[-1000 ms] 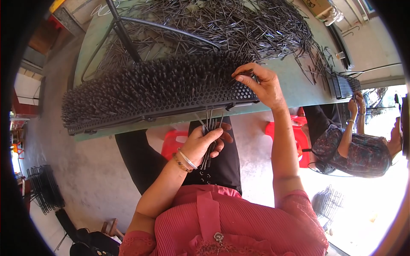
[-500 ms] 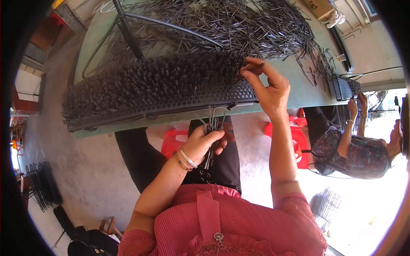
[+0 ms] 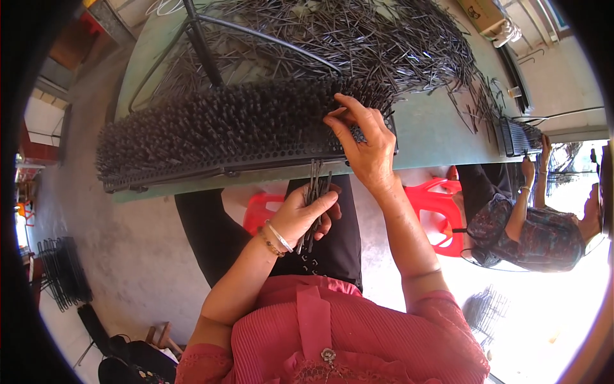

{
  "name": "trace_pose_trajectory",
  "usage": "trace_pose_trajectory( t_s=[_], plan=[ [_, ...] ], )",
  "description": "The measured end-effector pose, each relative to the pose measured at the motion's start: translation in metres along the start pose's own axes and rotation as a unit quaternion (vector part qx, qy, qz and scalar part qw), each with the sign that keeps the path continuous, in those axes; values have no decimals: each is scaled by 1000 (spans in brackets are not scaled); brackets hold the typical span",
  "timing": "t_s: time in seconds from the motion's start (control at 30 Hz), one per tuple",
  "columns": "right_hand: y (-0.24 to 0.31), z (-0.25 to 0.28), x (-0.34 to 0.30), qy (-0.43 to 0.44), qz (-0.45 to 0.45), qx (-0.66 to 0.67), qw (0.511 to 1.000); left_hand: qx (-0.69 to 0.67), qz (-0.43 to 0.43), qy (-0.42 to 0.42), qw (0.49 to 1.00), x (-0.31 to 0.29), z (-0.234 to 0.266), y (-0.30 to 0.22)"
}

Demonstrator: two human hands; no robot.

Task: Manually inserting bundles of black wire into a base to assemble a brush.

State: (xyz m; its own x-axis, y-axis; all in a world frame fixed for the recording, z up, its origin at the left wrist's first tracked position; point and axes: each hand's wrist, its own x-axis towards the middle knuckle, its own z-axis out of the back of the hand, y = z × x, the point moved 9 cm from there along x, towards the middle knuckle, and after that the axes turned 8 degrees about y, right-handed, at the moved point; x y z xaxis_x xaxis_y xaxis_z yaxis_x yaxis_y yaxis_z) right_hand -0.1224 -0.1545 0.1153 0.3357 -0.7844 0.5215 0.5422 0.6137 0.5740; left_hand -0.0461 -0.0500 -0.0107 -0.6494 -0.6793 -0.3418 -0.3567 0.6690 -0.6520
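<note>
Against half a second ago, the right hand (image 3: 368,144) has shifted left along the perforated black rack (image 3: 268,158), from its right end to over its bristling rods (image 3: 192,125); the forefinger stands off the thumb, but whether a rod is pinched there I cannot tell. The left hand (image 3: 308,210) stays just in front of the rack, closed around a bundle of thin dark rods (image 3: 313,184). The loose rod pile (image 3: 384,45) remains behind the rack on the bench (image 3: 425,131).

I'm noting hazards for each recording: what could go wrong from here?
The uneven bunch of thin sticks in the left hand could shed a few. The right hand, at or just over the crowded standing sticks, might knock some askew or scratch its fingers.
</note>
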Motion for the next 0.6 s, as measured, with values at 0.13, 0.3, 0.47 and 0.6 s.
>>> trace_pose_trajectory(
  t_s=[0.13,0.3,0.47,0.6],
  plan=[
    [12,-5,2,30,43,-87,995,-59,2,8,998,-3,2,-1],
    [24,1,0,25,62,-126,990,-34,-18,19,999,-9,-3,-8],
    [13,-7,-18,186,-93,124,970,29,-59,52,996,-10,-18,-25],
    [1,-28,-42,269,-238,339,870,65,-10,70,995,-7,-25,-20]
  ],
)
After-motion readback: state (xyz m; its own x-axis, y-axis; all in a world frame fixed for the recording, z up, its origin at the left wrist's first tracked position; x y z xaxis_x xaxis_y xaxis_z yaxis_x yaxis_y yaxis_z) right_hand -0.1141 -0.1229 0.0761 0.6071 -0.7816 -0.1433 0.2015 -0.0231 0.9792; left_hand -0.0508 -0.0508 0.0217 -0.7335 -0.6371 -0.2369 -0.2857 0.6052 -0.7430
